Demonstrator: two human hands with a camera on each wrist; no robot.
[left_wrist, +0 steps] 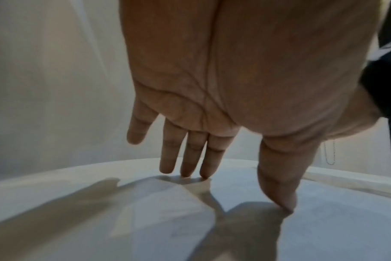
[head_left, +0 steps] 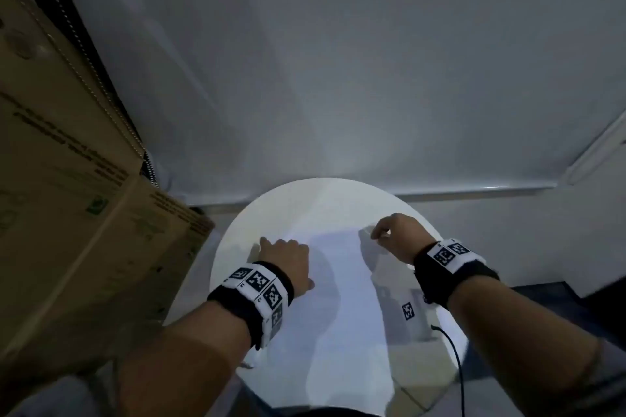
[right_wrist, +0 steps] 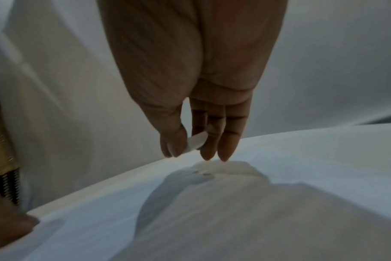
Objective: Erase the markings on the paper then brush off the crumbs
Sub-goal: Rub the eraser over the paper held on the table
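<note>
A white sheet of paper (head_left: 338, 284) lies on a round white table (head_left: 298, 203). My left hand (head_left: 283, 256) rests on the paper's left side, fingers straight; in the left wrist view its fingertips (left_wrist: 185, 174) and thumb tip touch the paper (left_wrist: 324, 220). My right hand (head_left: 389, 234) hovers at the paper's far right corner and pinches a small white eraser (right_wrist: 196, 143) between thumb and fingers, just above the sheet (right_wrist: 301, 167). A few small dark specks (right_wrist: 204, 174) sit on the paper under that hand. No other markings show in the dim light.
Stacked cardboard boxes (head_left: 67, 213) stand close on the left, a beaded cord (head_left: 84, 61) hanging behind them. A white box with a black-and-white tag (head_left: 408, 311) sits at the table's right, and a black cable (head_left: 454, 352) runs beside it. A pale wall is behind.
</note>
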